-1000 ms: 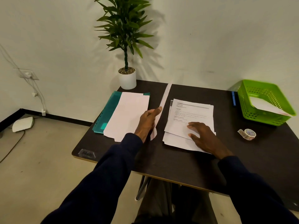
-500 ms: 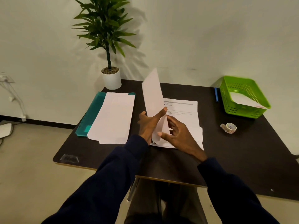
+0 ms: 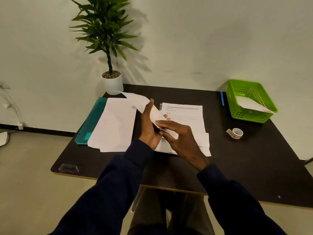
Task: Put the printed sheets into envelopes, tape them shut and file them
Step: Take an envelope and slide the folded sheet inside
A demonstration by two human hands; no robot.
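A long white envelope (image 3: 138,101) is held above the dark table (image 3: 254,158), slanting up to the left. My left hand (image 3: 148,126) grips it from behind, and my right hand (image 3: 179,138) pinches its near end. Under my hands lies a stack of printed sheets (image 3: 184,114). A pile of blank white envelopes (image 3: 115,126) rests to the left on a teal folder (image 3: 91,122). A roll of clear tape (image 3: 236,133) lies at the right. The green basket (image 3: 249,89) at the back right holds one white envelope (image 3: 249,104).
A potted plant (image 3: 112,82) stands at the table's back left corner against the wall. A blue pen (image 3: 222,99) lies beside the basket. Cables and a socket hang on the wall at far left, above the floor.
The envelope has tilted from upright to slanting left. My right hand left the printed sheets and came up to grip the envelope's near end with the left hand.
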